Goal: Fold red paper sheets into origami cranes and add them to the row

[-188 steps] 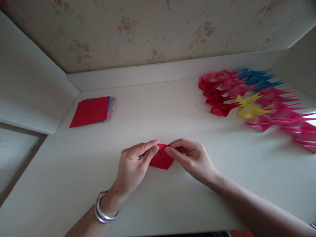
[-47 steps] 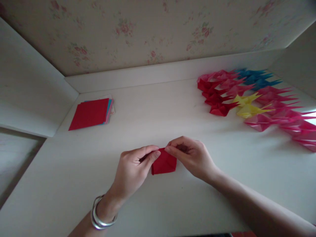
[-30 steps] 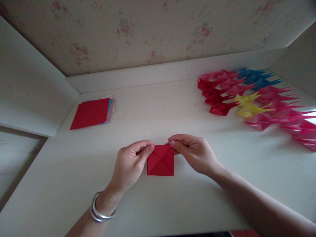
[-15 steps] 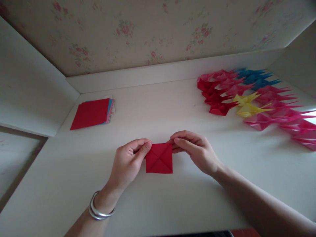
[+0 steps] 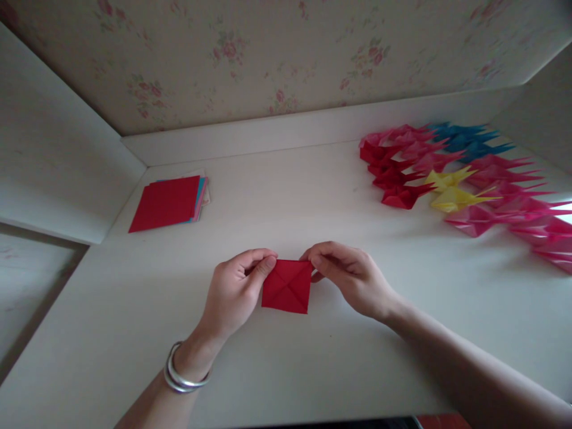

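A small square of red origami paper (image 5: pixel 286 287), marked with diagonal creases, is held up in front of me just above the white tabletop. My left hand (image 5: pixel 239 289) pinches its upper left corner between thumb and fingers. At the upper right corner, the thumb and fingertips of my right hand (image 5: pixel 351 277) are closed on the paper. The undersides of the fingers and the back of the square are hidden.
A stack of coloured paper (image 5: pixel 165 204), red on top, lies at the left on the white table (image 5: pixel 268 202). Rows of folded paper figures (image 5: pixel 453 199) in red, pink, yellow and blue stand at the right. A wallpapered wall (image 5: pixel 263 59) rises behind.
My right thumb and fingers have closed onto the upper right corner of the paper. The square has tilted slightly, its lower edge shifting left.
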`<act>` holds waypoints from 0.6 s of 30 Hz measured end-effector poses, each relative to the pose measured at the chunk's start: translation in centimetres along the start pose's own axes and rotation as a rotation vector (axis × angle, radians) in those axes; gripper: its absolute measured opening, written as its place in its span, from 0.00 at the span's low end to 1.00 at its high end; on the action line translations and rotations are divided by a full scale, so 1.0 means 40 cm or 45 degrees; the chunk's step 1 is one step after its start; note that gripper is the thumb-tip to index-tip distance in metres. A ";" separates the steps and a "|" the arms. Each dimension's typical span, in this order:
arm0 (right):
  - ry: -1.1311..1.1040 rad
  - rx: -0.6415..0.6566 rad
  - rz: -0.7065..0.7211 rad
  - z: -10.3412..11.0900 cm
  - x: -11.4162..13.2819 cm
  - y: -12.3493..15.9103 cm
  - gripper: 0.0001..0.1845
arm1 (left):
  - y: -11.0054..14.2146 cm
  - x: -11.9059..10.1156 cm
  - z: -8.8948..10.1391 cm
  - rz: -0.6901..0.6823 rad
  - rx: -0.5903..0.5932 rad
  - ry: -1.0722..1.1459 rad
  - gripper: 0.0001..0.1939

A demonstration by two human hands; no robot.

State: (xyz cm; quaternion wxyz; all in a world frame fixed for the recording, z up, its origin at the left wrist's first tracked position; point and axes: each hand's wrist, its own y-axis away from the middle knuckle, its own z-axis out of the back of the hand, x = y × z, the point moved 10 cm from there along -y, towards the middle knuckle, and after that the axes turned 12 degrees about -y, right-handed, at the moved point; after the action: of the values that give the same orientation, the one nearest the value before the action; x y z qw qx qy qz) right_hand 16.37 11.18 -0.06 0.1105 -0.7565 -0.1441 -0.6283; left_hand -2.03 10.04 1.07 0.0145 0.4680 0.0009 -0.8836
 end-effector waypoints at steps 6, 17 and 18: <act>0.006 0.009 -0.125 -0.007 -0.020 0.001 0.16 | 0.008 -0.022 -0.002 -0.044 0.009 -0.051 0.10; 0.329 -0.034 -0.073 -0.004 0.003 0.004 0.17 | 0.011 -0.016 -0.021 -0.046 0.057 0.042 0.06; 0.357 -0.046 -0.055 -0.004 0.009 0.005 0.17 | 0.011 -0.016 -0.024 -0.041 0.070 0.053 0.07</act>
State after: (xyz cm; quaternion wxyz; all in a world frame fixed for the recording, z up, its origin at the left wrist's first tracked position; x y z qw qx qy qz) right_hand 16.37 10.95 0.32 0.1025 -0.6599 -0.1320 -0.7325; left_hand -0.86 9.63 1.06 -0.0126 0.4863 -0.0158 -0.8736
